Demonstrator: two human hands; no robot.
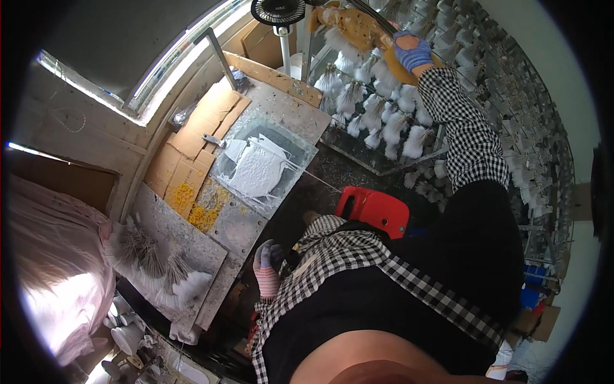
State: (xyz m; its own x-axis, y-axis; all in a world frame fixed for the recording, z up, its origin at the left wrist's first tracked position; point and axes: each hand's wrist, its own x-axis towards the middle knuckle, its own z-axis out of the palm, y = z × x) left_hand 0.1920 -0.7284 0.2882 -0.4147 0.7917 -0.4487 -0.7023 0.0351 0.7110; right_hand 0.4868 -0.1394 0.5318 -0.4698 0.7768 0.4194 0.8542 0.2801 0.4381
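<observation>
My right hand (414, 52), in a blue striped glove with bare skin showing on its back, reaches far out to the upper right. Its fingers curl round a dark metal bar (376, 18) at the rack's top; the fingertips are partly hidden. Beside it lies a yellow-brown, stained padded cloth (355, 29). White bristle tufts (371, 115) hang in rows under that cloth. Close to my body, at the near edge of the workbench, is my left hand (267, 264) in a pink and grey striped glove. Its fingers are curled in, with nothing visible in them.
On the workbench lie a glass plate with white paste (259, 169), a brush handle (211, 139), yellow bits (204, 208), cardboard (204, 121) and bristle bundles (147, 256). A red stool (377, 211) stands before me. A fan (278, 11) and racks of tufts (511, 96) surround the bench.
</observation>
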